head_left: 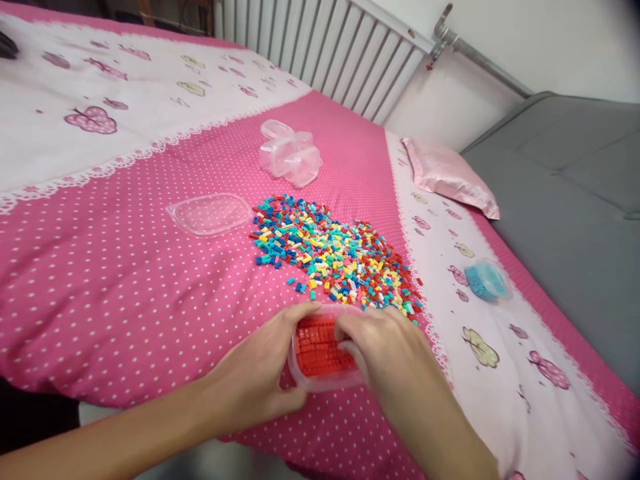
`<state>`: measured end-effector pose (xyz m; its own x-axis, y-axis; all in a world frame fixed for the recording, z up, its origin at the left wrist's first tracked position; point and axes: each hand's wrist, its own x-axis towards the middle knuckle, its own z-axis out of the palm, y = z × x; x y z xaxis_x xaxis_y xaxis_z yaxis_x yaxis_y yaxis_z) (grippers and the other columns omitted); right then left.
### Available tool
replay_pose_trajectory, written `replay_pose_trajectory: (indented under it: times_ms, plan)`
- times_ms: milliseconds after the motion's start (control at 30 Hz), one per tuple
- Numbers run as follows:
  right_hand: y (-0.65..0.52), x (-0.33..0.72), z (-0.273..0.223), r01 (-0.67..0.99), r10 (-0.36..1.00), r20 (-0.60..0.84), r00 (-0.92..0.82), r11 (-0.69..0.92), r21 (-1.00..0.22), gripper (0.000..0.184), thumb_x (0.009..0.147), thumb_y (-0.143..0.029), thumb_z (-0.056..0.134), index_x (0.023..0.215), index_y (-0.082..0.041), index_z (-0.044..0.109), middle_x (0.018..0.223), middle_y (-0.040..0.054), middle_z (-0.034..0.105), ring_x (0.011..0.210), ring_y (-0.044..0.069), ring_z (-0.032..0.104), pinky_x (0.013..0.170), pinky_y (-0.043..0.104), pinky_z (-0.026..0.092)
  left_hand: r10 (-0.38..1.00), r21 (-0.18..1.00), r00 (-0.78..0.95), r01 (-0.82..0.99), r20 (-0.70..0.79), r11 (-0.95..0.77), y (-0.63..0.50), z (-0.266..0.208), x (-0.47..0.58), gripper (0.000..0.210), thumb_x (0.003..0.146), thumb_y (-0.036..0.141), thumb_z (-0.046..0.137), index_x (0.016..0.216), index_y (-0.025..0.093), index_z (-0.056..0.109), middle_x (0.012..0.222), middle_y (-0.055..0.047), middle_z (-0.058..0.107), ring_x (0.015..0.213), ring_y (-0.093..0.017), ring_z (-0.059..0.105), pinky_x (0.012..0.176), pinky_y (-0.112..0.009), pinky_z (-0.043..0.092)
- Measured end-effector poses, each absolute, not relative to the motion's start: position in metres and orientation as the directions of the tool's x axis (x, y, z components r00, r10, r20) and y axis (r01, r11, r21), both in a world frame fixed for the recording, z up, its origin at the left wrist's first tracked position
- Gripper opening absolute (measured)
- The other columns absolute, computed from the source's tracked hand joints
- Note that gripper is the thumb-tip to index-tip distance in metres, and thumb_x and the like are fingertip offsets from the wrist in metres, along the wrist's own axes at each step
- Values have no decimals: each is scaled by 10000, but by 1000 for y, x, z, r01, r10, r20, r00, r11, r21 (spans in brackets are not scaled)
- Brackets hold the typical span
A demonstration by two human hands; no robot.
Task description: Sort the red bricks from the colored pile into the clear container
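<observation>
My left hand (pixel 265 363) grips the left side of a clear plastic container (pixel 327 384), its thumb at the near rim and its fingers along the far side. Rows of red building bricks (pixel 317 347) are packed inside. Over the container's right part, my right hand (pixel 390 343) has its fingers curled down onto the bricks; whatever they pinch is hidden. Just beyond both hands spreads a heap of small mixed-colour building bricks (pixel 330 250), in blue, teal, yellow, red and white.
A clear lid (pixel 210 215) lies left of the heap. Several clear containers (pixel 291 155) are clustered behind it. To the right sits a container of blue bricks (pixel 487 280). A pink pillow (pixel 450 175) rests by the grey headboard (pixel 565 167). Pink dotted bedding (pixel 150 280) wrinkles underneath.
</observation>
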<state>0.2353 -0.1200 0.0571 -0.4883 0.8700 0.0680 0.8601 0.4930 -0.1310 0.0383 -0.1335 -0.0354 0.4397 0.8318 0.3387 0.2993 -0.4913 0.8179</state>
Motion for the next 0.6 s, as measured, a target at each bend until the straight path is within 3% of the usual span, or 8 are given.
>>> replay_pose_trajectory:
  times_ms: [267, 600]
  plan:
    - [-118, 230, 53, 846, 852, -10, -524, 519, -123, 218, 870, -44, 652, 744, -222, 633, 714, -7, 657, 687, 206, 527, 686, 333, 274, 831, 824, 449, 294, 328, -484, -133, -36, 38, 969, 694, 96, 629, 1528, 337, 199, 1456, -77, 507, 1332, -290, 544, 1135, -483, 477]
    - [-116, 229, 51, 868, 873, -79, -481, 461, -186, 209, 922, -55, 625, 788, -216, 638, 802, 8, 669, 752, 218, 521, 733, 339, 285, 837, 825, 446, 305, 318, -476, -135, -40, 38, 978, 694, 95, 627, 1531, 342, 185, 1482, -73, 491, 1365, -284, 520, 1155, -475, 462]
